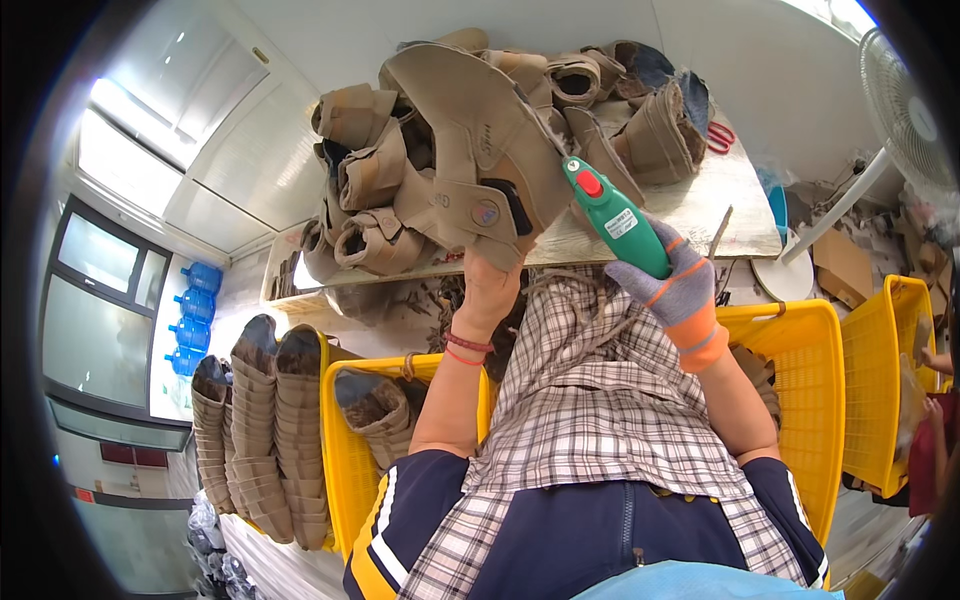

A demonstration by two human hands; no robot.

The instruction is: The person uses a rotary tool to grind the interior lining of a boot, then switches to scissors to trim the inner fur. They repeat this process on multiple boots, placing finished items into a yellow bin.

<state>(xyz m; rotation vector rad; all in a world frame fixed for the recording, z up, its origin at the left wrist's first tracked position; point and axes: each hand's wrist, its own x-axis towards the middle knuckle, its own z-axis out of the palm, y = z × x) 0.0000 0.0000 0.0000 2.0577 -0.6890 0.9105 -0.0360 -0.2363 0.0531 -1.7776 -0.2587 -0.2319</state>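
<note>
My left hand (492, 285) grips a tan boot upper (500, 125) from below, its fingers hidden behind the piece. The upper is raised over the table, its long curved edge facing right. My right hand (675, 285), in a grey and orange glove, is wrapped round a green handheld power tool (620, 222) with a red button. The tool's tip points up and left, close to the right edge of the upper; whether they touch I cannot tell. Behind the upper, more tan boot uppers (375, 165) lie heaped on the table (725, 225).
Red-handled scissors (720, 138) lie at the table's right. Yellow crates (790, 350) stand on both sides of me, with stacked uppers (300, 430) at the left. A white fan (908, 115) stands far right, and another person's arm (935, 440) shows at the right edge.
</note>
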